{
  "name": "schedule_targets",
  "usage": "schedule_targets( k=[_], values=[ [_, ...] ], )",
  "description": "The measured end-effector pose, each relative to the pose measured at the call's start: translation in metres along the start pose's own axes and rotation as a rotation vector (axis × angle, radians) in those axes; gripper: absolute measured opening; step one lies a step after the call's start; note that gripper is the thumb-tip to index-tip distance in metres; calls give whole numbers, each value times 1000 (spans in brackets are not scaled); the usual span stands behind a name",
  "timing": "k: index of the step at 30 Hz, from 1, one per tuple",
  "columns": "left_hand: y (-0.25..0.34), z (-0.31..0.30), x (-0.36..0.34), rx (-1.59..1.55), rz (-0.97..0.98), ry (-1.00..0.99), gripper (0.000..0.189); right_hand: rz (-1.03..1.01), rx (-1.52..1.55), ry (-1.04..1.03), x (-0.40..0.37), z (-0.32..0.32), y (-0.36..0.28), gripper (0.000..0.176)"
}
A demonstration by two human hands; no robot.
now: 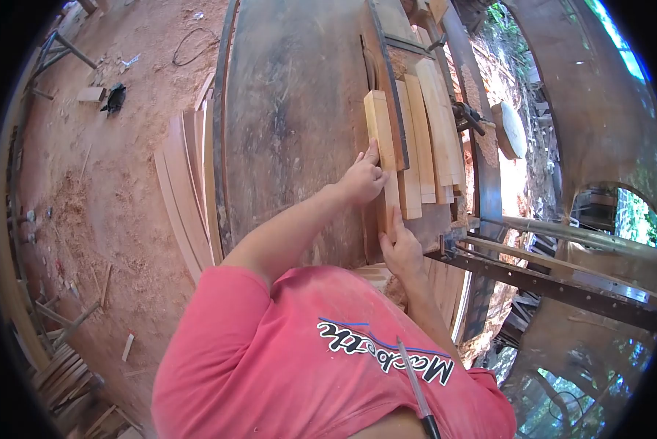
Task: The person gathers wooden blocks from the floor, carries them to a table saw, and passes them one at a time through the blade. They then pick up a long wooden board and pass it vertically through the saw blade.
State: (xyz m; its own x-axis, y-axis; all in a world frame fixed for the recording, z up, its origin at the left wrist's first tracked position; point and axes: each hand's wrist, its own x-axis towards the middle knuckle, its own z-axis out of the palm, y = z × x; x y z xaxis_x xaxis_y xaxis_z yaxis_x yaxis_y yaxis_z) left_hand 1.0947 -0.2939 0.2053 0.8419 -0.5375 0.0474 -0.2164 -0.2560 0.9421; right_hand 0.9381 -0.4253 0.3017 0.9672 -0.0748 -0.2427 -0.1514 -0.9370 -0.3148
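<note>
A long pale wooden strip is seen lying lengthwise on a broad, dark, worn wooden table, just past centre toward 1 o'clock. The left hand is set against the strip's left edge, its fingers curled together and the thumb tip laid on the wood; whether the strip is actually gripped cannot be told. The right hand is placed at the strip's near end, toward 6 o'clock of the left hand, with its fingers held together and pressed flat on the wood. Several more pale wooden slats are laid side by side at 3 o'clock of the strip, touching it. Long planks are stacked off the table's edge at 9 o'clock, above reddish sawdust-strewn ground.
</note>
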Motion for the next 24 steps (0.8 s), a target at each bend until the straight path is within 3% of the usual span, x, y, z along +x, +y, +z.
schedule_targets(
  k=[24],
  values=[
    [-2,-15,15,-31,-25,-3,46,43,39,11,17,-14,-15,71]
  ],
)
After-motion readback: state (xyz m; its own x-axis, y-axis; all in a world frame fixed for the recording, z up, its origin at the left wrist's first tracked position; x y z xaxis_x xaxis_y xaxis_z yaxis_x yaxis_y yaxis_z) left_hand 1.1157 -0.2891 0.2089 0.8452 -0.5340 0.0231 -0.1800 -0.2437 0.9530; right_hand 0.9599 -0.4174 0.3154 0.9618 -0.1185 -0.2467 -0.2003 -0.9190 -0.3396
